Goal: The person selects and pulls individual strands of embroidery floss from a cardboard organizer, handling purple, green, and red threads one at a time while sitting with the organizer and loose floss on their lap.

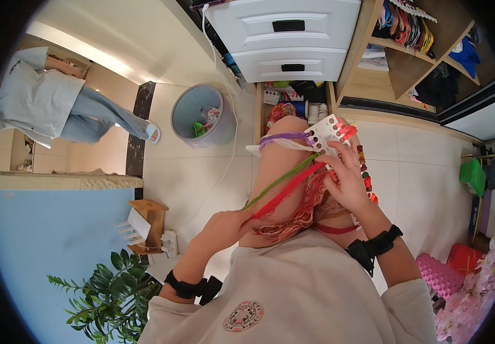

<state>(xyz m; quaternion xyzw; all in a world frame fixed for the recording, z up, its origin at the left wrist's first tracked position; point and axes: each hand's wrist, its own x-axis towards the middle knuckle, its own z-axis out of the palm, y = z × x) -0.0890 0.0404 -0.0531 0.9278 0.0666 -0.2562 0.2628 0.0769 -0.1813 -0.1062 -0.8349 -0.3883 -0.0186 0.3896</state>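
Across my bare thighs rests a white thread organizer card [322, 132] with punched holes along its edges. Purple floss [282, 136], white floss [292, 143] and coral floss [347, 131] hang from it. My right hand [348, 178] grips the card's near edge, fingertips close to the holes. Red floss [292, 189] and green floss [279, 179] stretch from there to my left hand [228, 230], which is closed around the red strands. Whether it also holds the green ends is hard to tell. Loose salmon and brown floss [303, 210] lies over my lap beneath.
Beyond my knees an open drawer [259, 107] holds thread spools and tangled floss. A grey bin [200, 116] stands left of it, with a white cable [233, 129] alongside. Shelves [396, 79] hold more floss. Another person [54, 94] stands at the left doorway. A plant [114, 288] is lower left.
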